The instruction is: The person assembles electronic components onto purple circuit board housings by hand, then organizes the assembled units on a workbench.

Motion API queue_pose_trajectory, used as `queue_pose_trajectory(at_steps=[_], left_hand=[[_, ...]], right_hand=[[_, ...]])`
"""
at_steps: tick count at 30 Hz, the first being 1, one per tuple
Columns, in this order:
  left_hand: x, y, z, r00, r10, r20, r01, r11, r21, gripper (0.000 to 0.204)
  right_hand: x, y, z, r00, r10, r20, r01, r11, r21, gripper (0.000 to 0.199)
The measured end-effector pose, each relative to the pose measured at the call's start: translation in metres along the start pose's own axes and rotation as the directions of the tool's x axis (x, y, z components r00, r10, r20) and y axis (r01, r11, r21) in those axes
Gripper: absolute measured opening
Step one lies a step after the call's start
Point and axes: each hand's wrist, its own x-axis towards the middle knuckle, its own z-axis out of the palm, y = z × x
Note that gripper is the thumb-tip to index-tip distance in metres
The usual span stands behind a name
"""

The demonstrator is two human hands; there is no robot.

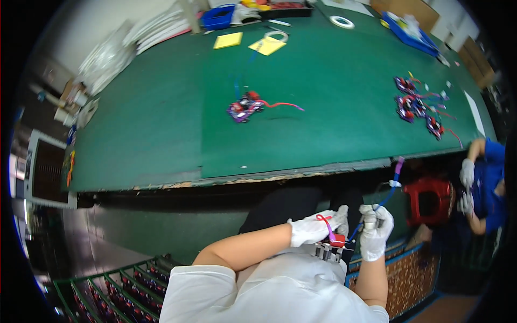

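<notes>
Close to my body, my left hand [318, 228], in a white glove, is closed on a small circuit board assembly [336, 242]. The assembly carries a red block, grey metal parts and a looped red wire with a purple end. Just right of it, my right hand [378, 229], also gloved, has its fingers curled round a blue wire [386, 198]. That wire rises past the fingers to a white tag and a purple tip near the table edge. Its lower end runs toward the board; the exact joint is too small to make out.
A green worktable [161, 124] stretches ahead with a chipped front edge. On it lie one similar board [245, 107], several more at right [412, 105], yellow notes [228, 40] and blue trays [218, 18]. A rack [118, 290] of boards, a red stool [429, 202] and a co-worker [487, 183] are nearby.
</notes>
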Motion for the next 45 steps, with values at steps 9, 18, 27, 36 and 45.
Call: queue_pose_trajectory(at_steps=[9, 18, 27, 36, 45], left_hand=[[-0.012, 0.011, 0.001, 0.972, 0.058, 0.228, -0.157, 0.883, 0.442, 0.033], [-0.027, 0.026, -0.011, 0.894, 0.365, -0.259, -0.384, 0.923, -0.027, 0.042], [-0.003, 0.020, 0.003, 0.671, 0.525, -0.524, -0.444, 0.850, 0.283, 0.037], [-0.029, 0.068, 0.007, 0.801, 0.568, -0.192, -0.455, 0.784, 0.422, 0.069], [0.003, 0.053, -0.004, 0.593, 0.799, 0.102, -0.444, 0.218, 0.869, 0.009]], right_hand=[[0.036, -0.027, 0.014, 0.655, -0.524, 0.544, 0.720, 0.652, -0.238, 0.015], [0.018, -0.008, 0.001, 0.995, -0.074, 0.064, 0.051, 0.949, 0.310, 0.054], [-0.020, 0.002, 0.037, 0.984, -0.045, 0.172, 0.025, 0.993, 0.117, 0.090], [-0.040, 0.040, -0.014, 0.713, 0.489, 0.503, -0.697, 0.416, 0.584, 0.079], [-0.041, 0.065, -0.008, 0.790, 0.534, 0.301, -0.613, 0.699, 0.369, 0.063]])
